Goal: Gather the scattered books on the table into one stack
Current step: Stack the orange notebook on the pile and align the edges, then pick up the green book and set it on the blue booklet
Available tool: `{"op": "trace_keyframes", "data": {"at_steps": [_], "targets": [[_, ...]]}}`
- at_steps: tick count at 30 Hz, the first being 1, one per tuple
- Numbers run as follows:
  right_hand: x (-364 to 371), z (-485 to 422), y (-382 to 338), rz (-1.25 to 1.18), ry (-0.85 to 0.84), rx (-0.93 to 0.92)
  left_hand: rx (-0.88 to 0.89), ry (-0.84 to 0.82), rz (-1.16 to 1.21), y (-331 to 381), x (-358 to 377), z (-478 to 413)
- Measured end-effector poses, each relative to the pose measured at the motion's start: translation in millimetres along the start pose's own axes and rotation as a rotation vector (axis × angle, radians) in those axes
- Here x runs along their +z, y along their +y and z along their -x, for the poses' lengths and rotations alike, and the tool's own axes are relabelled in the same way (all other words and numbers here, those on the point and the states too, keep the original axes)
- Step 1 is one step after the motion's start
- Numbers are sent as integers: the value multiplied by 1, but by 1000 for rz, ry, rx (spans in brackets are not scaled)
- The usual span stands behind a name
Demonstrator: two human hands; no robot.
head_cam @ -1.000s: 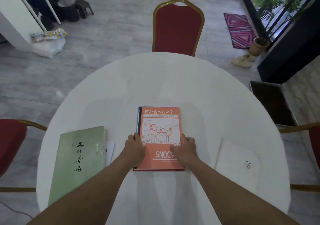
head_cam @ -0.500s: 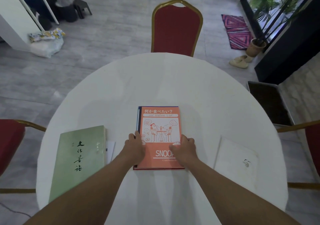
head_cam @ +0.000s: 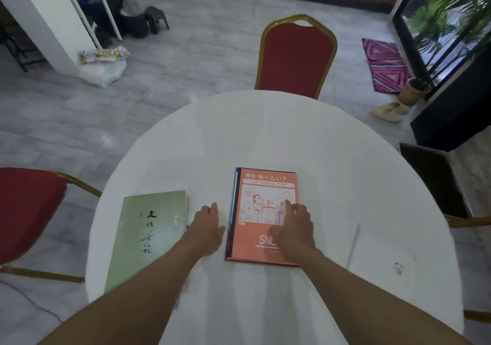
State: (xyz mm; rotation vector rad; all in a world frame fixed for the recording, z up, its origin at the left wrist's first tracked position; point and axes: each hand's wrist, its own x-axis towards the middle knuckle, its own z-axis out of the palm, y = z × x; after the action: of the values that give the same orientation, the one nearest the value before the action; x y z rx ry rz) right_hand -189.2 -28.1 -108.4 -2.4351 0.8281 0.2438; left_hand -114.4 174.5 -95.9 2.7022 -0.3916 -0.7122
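An orange Snoopy book (head_cam: 255, 193) lies on top of a small stack in the middle of the round white table (head_cam: 265, 132); blue and red edges of books under it show at its left and near sides. My right hand (head_cam: 293, 227) rests flat on the orange cover, fingers spread. Just left of the stack, my left hand (head_cam: 208, 223) hovers over the tablecloth, open and empty. A green book (head_cam: 148, 235) lies at the table's left edge, with a thin white sheet peeking out at its right side. A white book (head_cam: 382, 259) lies at the right.
Red chairs with gold frames stand at the far side (head_cam: 296, 57) and at the left (head_cam: 26, 211); a chair arm (head_cam: 470, 222) shows at the right. A dark box (head_cam: 435, 185) sits on the floor right of the table.
My left hand has let go of the stack's left edge and moved left toward the green book. My right hand has slid up onto the orange cover. The view has shifted to the left.
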Motion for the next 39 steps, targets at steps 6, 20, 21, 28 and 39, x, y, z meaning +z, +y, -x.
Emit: {"op": "trace_keyframes", "data": {"at_steps": [6,20,21,28,39], "targets": [[30,3,-61,22,-107,-205,-110,155,-54,-71,-28,16],[120,27,-157,55,-373,-365,-575,256,237,-170,-20,47],[121,28,-158,47,-372,-345,-572,263,253,-169,-21,45],[117,18,-167,-147,-396,-145,-565,225,471,-162,-32,23],[107,-62,-176,-553,-409,-25,-419,218,579,-138,-63,-56]]}}
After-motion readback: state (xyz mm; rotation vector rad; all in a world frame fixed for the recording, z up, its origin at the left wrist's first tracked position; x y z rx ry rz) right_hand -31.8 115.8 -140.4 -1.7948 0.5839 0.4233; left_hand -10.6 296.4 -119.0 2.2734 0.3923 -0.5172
